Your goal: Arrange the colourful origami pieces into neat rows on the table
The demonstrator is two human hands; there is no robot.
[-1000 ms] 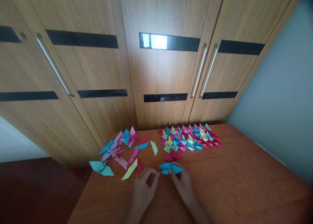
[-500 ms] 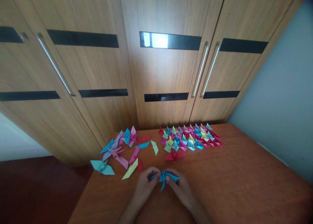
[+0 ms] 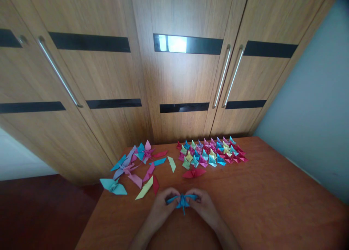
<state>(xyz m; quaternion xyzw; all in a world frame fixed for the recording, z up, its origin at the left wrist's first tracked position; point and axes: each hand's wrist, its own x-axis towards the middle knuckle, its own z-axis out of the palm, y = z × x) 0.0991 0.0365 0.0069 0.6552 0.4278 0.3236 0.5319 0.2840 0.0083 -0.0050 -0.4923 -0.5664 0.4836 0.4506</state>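
Observation:
A blue origami crane is held between both hands above the front of the table, its wings spread sideways and a narrow point hanging toward me. My left hand pinches its left wing with thumb and fingers. On the other side, my right hand grips the right wing the same way. Just beyond my hands lies a red origami crane with its wings spread. Fingers cover parts of both blue wings.
Behind the red crane, many small folded cranes stand in close rows. Left of them lie loose folded papers, among them a yellow one and a turquoise crane. The wooden table meets a wardrobe at the back.
The blue crane has turned slightly, so its hanging point is now straighter. My right hand's fingers have shifted up and inward on the wing. The view has moved a little.

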